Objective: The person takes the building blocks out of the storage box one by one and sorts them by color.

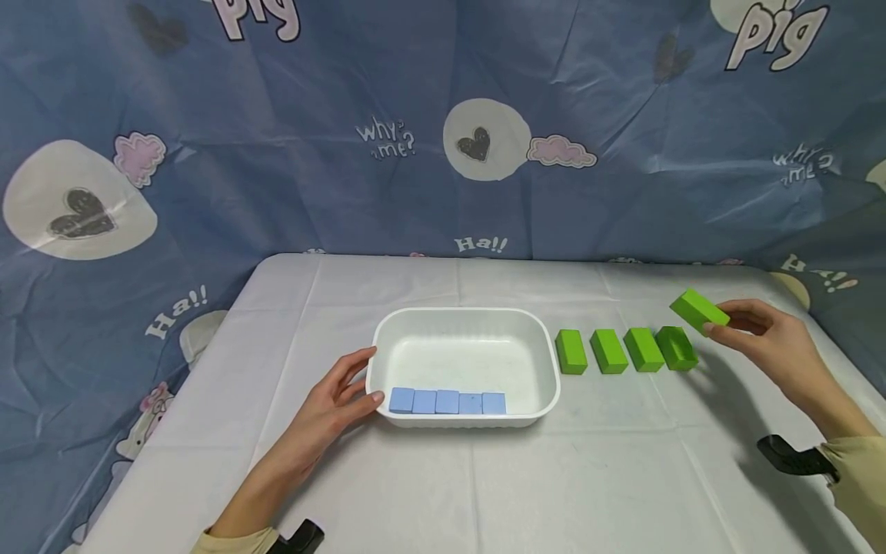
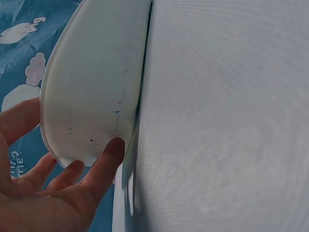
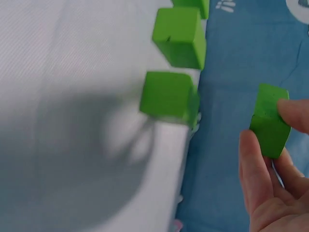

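- Pale yellow left sleeve [image 1: 231,542] there, bottom edge, left of centre
- Matching right sleeve [image 1: 860,485], lower right
- Black left wrist piece [image 1: 301,538]; black, curved right wrist piece [image 1: 796,457]

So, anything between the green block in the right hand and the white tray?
Yes: four green blocks sit in a row on the cloth between the held block and the white tray. The held block looks raised, so could probably pass over them.
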Demonstrator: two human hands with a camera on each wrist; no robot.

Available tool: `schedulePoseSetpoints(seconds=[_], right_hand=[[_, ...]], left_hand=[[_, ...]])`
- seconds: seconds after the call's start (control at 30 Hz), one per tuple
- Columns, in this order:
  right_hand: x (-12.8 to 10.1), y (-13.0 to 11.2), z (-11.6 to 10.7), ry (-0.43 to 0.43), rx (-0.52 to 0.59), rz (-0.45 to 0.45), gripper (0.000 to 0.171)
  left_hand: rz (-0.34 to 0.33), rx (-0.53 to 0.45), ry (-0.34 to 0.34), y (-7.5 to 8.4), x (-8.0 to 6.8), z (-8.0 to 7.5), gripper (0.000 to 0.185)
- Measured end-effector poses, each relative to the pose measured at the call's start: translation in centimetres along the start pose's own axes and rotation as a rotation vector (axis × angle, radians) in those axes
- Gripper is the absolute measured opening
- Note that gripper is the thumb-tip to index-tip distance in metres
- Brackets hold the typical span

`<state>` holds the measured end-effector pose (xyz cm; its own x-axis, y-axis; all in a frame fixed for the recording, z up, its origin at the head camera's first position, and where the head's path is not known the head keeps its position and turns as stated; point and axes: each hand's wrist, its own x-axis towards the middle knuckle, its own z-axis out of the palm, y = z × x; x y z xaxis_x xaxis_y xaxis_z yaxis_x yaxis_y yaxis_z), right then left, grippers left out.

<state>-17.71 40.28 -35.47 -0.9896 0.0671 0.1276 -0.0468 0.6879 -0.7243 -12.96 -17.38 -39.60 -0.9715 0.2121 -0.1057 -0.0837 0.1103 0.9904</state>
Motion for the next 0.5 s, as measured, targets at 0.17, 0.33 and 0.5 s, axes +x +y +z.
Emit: schedulePoseSetpoints(seconds=[0.17,0.33,0.5], right_hand=[[-0.1,1.7,-0.2,0.003,-0.051,0.048,0.058],[-0.2,3.0,-0.5,-0.009,-0.128,0.105,0.067],[-0.1,4.2,-0.5,-0.022,-0.121,0.129,0.065]], left_hand=[[0.010,-0.008,-0.012,0.0,0.0,-0.1,0.065],[0.021,-0.023,-0.030,0.0,-0.1,-0.1,0.065],[0.015,-0.034,-0.033,0.0,-0.1,-0.1,0.064]])
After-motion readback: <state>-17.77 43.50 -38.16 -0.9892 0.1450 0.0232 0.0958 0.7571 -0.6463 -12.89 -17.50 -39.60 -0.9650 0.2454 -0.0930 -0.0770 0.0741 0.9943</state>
